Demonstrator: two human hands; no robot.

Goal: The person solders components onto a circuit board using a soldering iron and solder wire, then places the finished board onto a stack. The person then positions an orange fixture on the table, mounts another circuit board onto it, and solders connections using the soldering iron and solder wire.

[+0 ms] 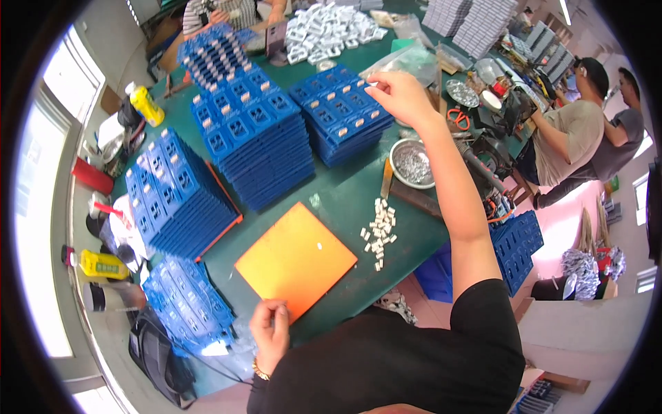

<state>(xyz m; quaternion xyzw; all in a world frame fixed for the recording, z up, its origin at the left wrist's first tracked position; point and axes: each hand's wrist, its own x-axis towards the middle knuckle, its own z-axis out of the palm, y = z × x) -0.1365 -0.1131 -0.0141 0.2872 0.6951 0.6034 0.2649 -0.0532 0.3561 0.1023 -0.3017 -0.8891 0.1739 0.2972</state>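
My right hand [403, 100] is stretched out over the right-hand stack of blue plastic trays [341, 114]. Its thumb and fingers are pinched together at the top tray's far right edge; what they hold, if anything, is too small to make out. Small pale pieces sit in slots on this tray. My left hand [270, 330] is curled closed at the near edge of a flat orange board [296, 259], its grip hidden. One tiny white piece [319, 245] lies on the board. To the board's right, several small cream-coloured pieces [379, 231] lie loose on the green table [331, 190].
More blue tray stacks [252, 138] [176, 196] stand left and behind. A metal bowl [412, 164] of small shiny parts sits by my right forearm. Red-handled scissors [458, 119], a white parts heap [331, 31] and yellow bottles [145, 103] lie around. Co-workers [569, 134] sit at right.
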